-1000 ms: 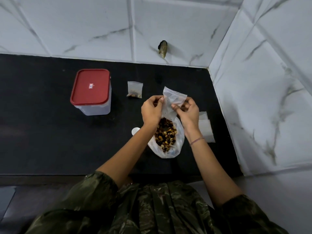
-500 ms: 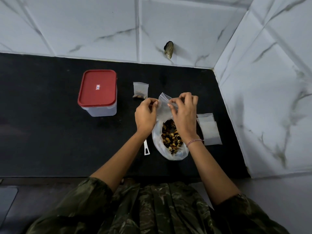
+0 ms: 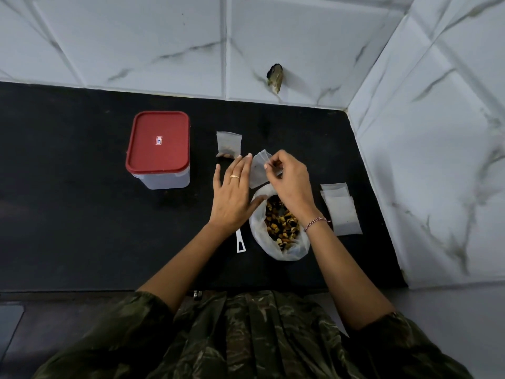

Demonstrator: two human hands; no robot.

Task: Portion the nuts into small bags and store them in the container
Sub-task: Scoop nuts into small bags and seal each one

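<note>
On the black counter, the container with its red lid on stands well to the left of the open bag of nuts and farther back. One small filled bag lies behind and left of the bag of nuts, apart from the container. A white scoop handle shows just left of the bag of nuts — its other end hidden under the left wrist. The left hand hovers flat just left of the bag of nuts, fingers straight and slightly spread, holding nothing; its thumb seems to touch the bag's rim, though the angle leaves that unsure. Directly behind the bag of nuts, the right hand pinches the top edge of an empty small bag between thumb and curled fingers. A stack of empty bags lies just right of the bag of nuts.
</note>
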